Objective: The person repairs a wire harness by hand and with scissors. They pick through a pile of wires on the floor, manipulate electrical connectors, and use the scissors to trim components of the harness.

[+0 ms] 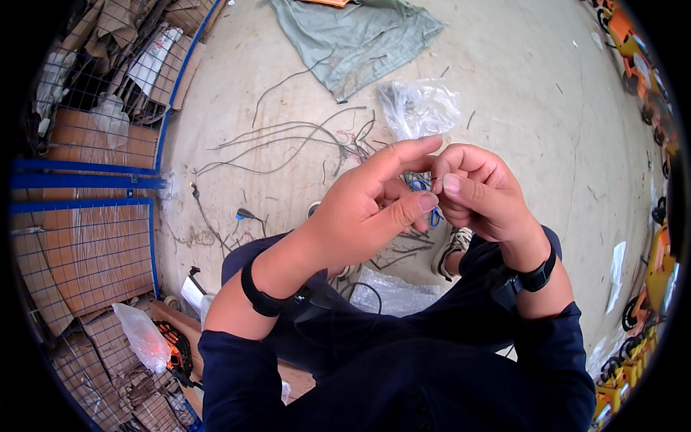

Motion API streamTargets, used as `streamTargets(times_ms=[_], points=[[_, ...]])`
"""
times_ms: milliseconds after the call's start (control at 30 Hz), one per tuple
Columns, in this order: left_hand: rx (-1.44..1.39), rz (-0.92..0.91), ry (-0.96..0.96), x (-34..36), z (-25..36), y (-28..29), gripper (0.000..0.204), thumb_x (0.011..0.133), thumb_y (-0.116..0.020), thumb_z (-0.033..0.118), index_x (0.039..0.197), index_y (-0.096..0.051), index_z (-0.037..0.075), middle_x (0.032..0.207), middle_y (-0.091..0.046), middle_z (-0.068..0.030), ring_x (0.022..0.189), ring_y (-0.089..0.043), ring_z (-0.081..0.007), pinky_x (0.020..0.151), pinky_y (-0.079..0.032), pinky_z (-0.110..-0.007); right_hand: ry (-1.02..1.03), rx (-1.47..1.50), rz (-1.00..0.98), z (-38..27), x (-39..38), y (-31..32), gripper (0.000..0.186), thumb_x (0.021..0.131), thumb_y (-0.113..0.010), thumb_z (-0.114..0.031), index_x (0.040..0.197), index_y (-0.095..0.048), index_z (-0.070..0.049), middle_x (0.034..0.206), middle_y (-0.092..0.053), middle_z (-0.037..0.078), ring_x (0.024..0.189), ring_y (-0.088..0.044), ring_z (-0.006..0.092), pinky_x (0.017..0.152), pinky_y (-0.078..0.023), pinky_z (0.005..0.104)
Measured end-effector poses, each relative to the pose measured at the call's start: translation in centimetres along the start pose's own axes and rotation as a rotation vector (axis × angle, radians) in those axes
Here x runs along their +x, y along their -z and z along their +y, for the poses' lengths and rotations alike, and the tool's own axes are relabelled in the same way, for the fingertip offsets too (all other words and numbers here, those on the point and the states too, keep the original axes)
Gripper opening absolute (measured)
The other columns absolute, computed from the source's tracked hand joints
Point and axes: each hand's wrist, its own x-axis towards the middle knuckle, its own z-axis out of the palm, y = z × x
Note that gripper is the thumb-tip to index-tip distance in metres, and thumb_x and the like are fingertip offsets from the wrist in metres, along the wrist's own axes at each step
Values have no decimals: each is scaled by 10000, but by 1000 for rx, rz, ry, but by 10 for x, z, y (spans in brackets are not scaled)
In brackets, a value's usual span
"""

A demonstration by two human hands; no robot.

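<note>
In the middle of the view my left hand (371, 201) is partly curled, its index finger stretched forward and its thumb bent toward the other fingers; whether it grips anything is hidden. Just right of it, my right hand (482, 194) pinches a thin dark wire end (437, 180) between thumb and forefinger. Blue-handled scissors (419, 186) lie beyond and below my hands, partly covered by them. Cut grey cables (302, 140) and short dark wire pieces (399, 248) are scattered over the floor (525, 86).
A crumpled clear bag (417, 104) and a grey-green sheet (353, 50) lie ahead. Blue mesh cages (151, 245) of cardboard stand left, with a bag of orange items (144, 338) nearby. Yellow and orange wheeled frames (651, 252) line the right. Bubble wrap (389, 291) lies between my legs.
</note>
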Motion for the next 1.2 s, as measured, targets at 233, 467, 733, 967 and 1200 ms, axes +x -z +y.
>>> streamTargets(times_ms=[233,467,733,967,1200], points=[[382,-62,-19,0,-13,14,461,886,-665,13,1315,-500,-15,1091,-633,-75,811,-635,-104,724,-521,-242,28,-160,91,0,0,4,144,943,-624,-158,971,-634,-17,678,-559,-50,515,-399,6,454,-288,184],[482,71,-216,6,-26,9,294,853,-675,-2,1143,-641,28,886,-668,-50,765,-625,-137,668,-498,-266,-13,-287,40,-2,-3,3,108,939,-616,-96,980,-646,-1,716,-584,-48,605,-446,5,529,-339,187],[1190,103,-475,16,-19,48,144,783,-684,-11,901,-708,68,774,-654,-46,745,-581,-238,668,-469,-320,70,-814,226,1,-3,14,82,938,-604,-76,927,-644,-5,683,-535,-55,620,-428,27,549,-369,218],[1079,269,-353,16,-14,67,33,857,-681,86,867,-690,56,788,-670,-41,761,-574,-186,711,-465,-312,132,-980,314,14,-3,30,82,943,-602,-90,924,-624,-13,658,-550,-23,603,-454,42,543,-384,222],[-273,215,270,15,-42,62,350,1006,-529,319,1101,-635,0,947,-664,-50,837,-590,-103,743,-478,-262,117,-655,446,21,0,25,115,967,-577,-124,977,-605,-13,723,-640,5,622,-545,46,541,-425,208]])
